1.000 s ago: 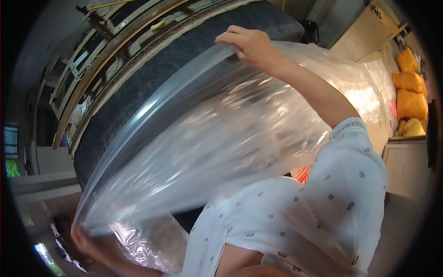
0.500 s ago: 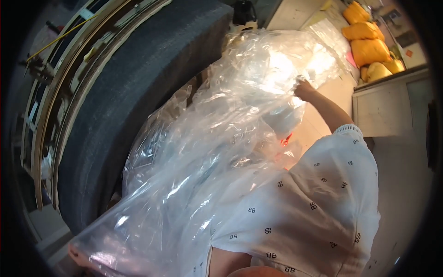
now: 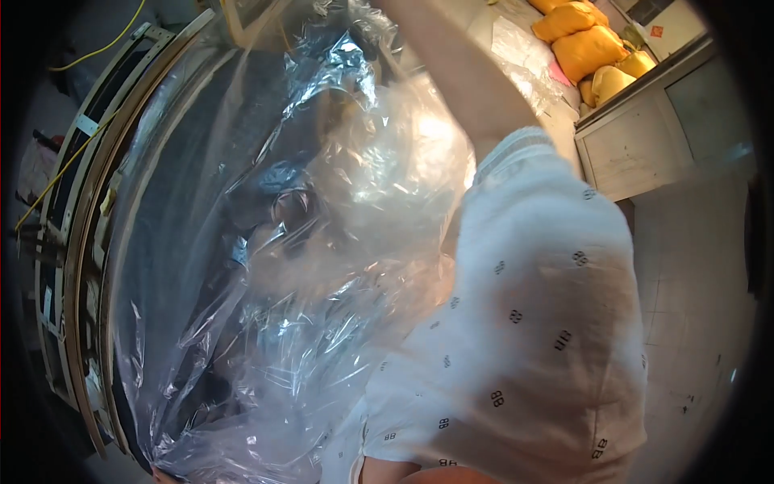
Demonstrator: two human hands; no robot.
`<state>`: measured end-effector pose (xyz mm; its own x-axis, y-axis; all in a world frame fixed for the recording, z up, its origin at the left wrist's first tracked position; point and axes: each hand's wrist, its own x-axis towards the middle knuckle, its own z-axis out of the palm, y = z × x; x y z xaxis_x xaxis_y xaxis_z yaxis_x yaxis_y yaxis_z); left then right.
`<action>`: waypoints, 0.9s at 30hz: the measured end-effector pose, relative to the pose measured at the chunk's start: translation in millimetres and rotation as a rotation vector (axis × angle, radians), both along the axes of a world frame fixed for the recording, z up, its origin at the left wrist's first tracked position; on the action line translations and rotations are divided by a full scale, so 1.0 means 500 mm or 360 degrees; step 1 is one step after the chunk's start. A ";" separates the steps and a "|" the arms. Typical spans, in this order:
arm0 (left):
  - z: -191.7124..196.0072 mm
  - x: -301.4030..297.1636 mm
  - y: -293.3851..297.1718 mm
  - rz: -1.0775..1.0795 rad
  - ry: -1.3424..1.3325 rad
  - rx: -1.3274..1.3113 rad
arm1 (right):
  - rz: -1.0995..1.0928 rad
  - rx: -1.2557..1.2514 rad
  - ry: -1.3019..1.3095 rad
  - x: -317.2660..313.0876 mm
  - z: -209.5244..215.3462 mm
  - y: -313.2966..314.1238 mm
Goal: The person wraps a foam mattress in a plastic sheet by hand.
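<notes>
A large, clear, wrinkled plastic sheet (image 3: pixel 290 315) spreads before me, from the lower left corner up to the top edge. At the lower left, its folds run together at my left hand (image 3: pixel 164 477), which is closed on it; only a bit of the fingers shows above the frame's edge. My right forearm (image 3: pixel 459 68) reaches up and forward over the sheet's right side. Past the wrist the top edge cuts it off, so the right hand and its grip are hidden. The sheet stands stretched up toward that arm.
Behind the plastic on the left, a dark padded surface (image 3: pixel 173 210) curves beside a long frame with rails (image 3: pixel 85 266). A yellow cord (image 3: pixel 81 149) crosses that frame. Orange bundles (image 3: pixel 584 52) are piled at the upper right, by a pale cabinet (image 3: pixel 625 145).
My right arm has swung up and to the left, raising the plastic, which now spreads over the dark surface. My left hand has shifted slightly right and down, still holding its edge.
</notes>
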<state>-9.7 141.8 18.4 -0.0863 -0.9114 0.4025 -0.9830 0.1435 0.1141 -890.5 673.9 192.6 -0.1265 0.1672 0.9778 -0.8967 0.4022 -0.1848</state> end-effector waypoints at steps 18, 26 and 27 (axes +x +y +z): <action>-0.021 0.000 0.024 0.0027 0.0990 0.0102 | 0.0812 0.1524 -0.1719 -0.065 -0.292 -0.271; 0.009 -0.200 0.063 0.0105 0.0787 -0.0353 | 0.0223 0.1140 -0.0369 0.026 -0.246 -0.369; 0.021 -0.198 0.077 0.0132 0.0836 -0.0333 | 0.0739 0.1194 -0.0584 0.155 -0.224 -0.419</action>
